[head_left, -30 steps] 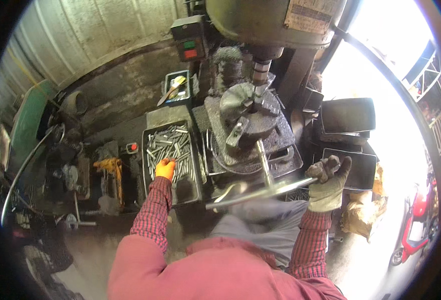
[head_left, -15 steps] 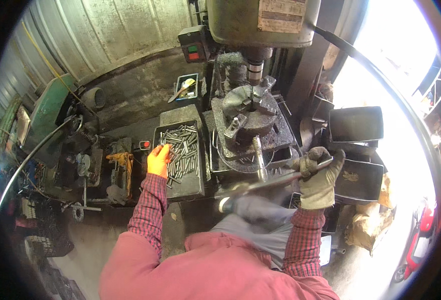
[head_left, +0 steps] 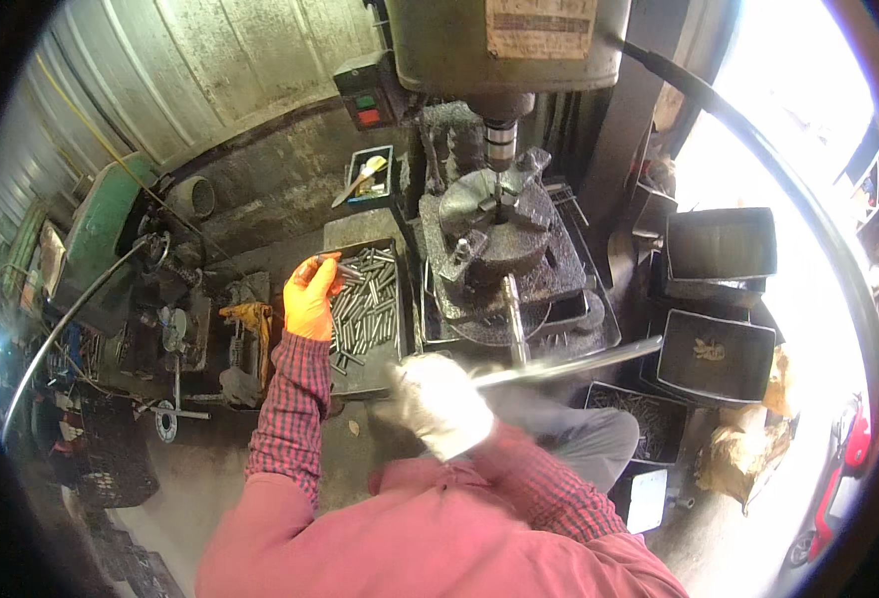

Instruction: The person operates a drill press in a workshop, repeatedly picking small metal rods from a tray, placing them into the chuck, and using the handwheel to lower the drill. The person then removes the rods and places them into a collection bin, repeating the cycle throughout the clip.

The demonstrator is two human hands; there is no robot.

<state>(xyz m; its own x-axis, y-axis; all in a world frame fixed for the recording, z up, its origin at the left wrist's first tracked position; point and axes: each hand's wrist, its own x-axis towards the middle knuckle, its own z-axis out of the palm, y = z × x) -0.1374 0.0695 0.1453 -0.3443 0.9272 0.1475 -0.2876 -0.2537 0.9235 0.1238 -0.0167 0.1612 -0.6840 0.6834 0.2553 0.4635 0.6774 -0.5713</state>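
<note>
My left hand, in an orange glove, holds a short metal rod over a dark tray of several similar rods. My right hand, in a pale glove, is closed around the near end of a long steel lever bar that runs to the right in front of the drill press. The drill spindle hangs above a round chuck on the machine table.
A switch box with green and red buttons is on the left of the drill press head. Open dark metal bins stand at the right. A small tray with a tool sits behind the rod tray. Machine clutter lies on the left.
My right hand moved left along the lever bar, from its far end to its near end. My left hand lifted from the tray with a rod in its fingers.
</note>
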